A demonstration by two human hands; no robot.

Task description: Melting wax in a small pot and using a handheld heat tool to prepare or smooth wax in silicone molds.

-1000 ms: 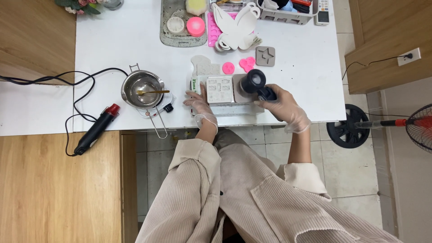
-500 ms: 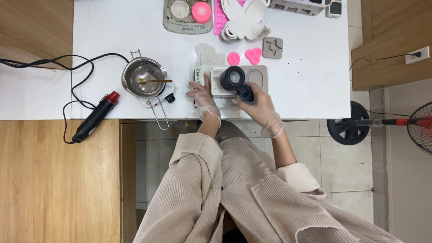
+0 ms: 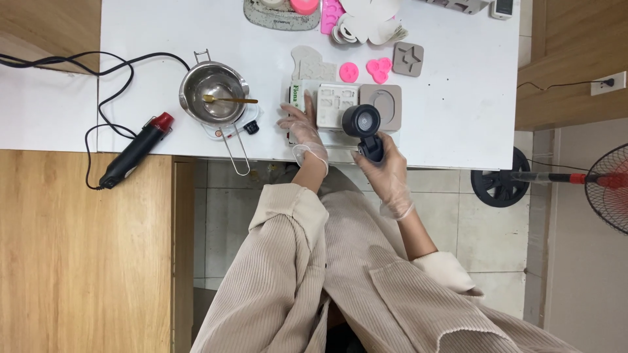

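My right hand (image 3: pixel 386 171), in a clear glove, grips the handle of a black round-headed handheld tool (image 3: pixel 362 122). Its head hangs over a white rectangular mould (image 3: pixel 335 104) and beside a beige oval mould (image 3: pixel 386 104) near the table's front edge. My gloved left hand (image 3: pixel 302 129) rests flat on the white table (image 3: pixel 451 124), its fingers against the left side of the white mould and a small white-green box (image 3: pixel 299 97).
A steel pouring pot (image 3: pixel 212 98) with a gold spoon sits on a small scale, left of my hands. A black-red heat gun (image 3: pixel 134 150) and its cable lie at the table's left edge. Pink pieces (image 3: pixel 349 68), grey moulds and a tray stand behind. A fan (image 3: pixel 608 186) stands at right.
The black tool has moved left, from over the beige mould to the white mould's right edge. My right hand has drawn back toward the table's front edge. The view has shifted.
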